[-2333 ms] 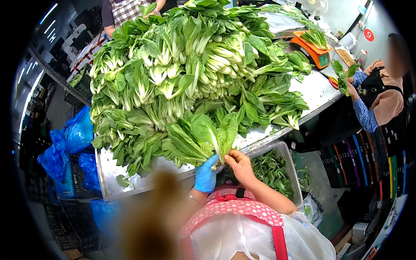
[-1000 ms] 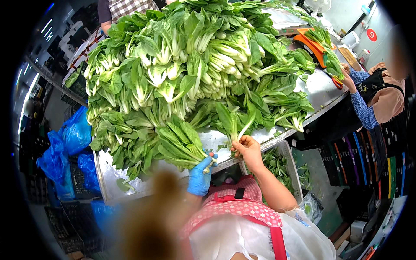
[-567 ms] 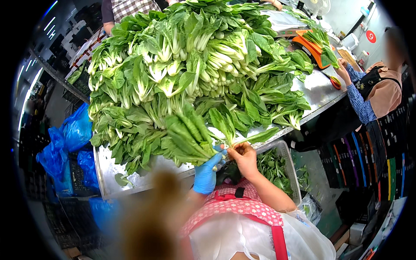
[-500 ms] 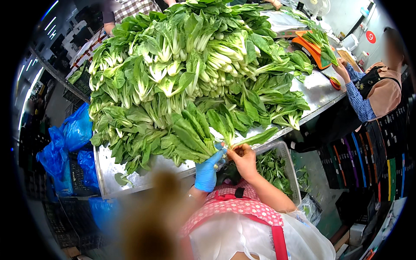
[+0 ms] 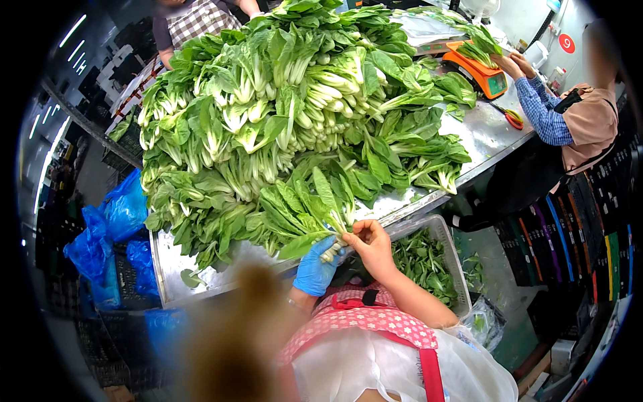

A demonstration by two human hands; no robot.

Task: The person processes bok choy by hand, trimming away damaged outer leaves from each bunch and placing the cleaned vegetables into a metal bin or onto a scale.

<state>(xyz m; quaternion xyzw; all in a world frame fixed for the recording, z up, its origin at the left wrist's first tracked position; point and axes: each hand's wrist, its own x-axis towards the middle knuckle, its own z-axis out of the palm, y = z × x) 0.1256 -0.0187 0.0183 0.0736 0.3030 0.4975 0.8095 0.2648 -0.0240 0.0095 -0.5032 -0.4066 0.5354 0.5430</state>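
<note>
Clasping bok choy bunch by stem ends at steel table edge, gloved L hand could drop some if it slackens w/ bare R hand pinching a stalk alongside, and leaves could snag b/c greens heap is right behind.

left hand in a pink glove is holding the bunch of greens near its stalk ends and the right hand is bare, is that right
Not quite: the glove is blue, not pink. The head view shows the left hand holding the bunch of greens near its stalk ends; the right hand is bare.
</note>
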